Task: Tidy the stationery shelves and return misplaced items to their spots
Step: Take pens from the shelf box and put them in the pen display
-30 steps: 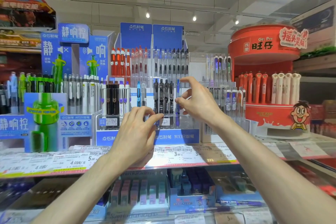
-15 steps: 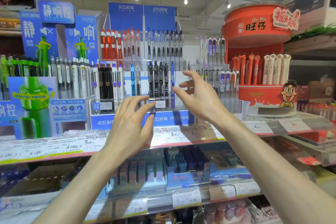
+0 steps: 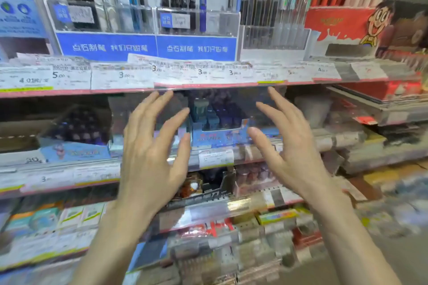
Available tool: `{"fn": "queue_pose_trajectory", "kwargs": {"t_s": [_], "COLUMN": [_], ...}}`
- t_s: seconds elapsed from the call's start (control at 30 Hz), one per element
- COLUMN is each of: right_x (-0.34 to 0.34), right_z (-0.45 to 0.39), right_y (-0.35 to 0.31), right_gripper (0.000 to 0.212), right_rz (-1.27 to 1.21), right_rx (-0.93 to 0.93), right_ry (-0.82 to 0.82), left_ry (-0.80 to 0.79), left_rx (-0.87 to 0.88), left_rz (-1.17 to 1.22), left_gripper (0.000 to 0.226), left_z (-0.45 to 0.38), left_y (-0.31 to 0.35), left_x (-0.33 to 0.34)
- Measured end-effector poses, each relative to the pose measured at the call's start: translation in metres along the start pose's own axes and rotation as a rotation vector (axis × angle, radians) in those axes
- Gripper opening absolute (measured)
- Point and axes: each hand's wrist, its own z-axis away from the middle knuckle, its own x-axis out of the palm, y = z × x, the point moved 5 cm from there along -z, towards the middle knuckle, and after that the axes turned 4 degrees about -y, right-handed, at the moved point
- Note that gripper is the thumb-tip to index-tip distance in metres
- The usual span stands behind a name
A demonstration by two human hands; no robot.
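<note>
Single view, head-worn wide-angle camera: faces forward and slightly down at tiered stationery shelves, set close enough that the pen display racks (image 3: 148,7) are cut off along the top edge of the frame and the red price-label rail (image 3: 208,85) crosses the upper middle. Both forearms enter from the bottom edge, with the left hand (image 3: 150,157) at centre-left and the right hand (image 3: 289,146) at centre-right, in front of the shelf below that rail. Lower shelves blur toward the bottom and right corners; no second view, so no shared area.
</note>
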Motion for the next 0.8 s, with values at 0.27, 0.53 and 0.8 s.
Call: {"fn": "queue_pose_trajectory", "kwargs": {"t_s": [0.27, 0.53, 0.8], "right_x": [0.028, 0.024, 0.029], "right_z": [0.084, 0.095, 0.009], "right_y": [0.096, 0.168, 0.148], "right_gripper": [0.052, 0.052, 0.041], "right_rz": [-0.162, -0.211, -0.064], "right_rx": [0.314, 0.433, 0.08], "right_ry": [-0.041, -0.183, -0.247], "left_ry": [-0.188, -0.221, -0.228], "left_rx": [-0.456, -0.552, -0.401], "left_rz": [0.132, 0.068, -0.162], "left_gripper": [0.043, 0.042, 0.039], "left_z": [0.076, 0.086, 0.051], "left_y": [0.025, 0.058, 0.034], "left_x": [0.082, 0.134, 0.131]}}
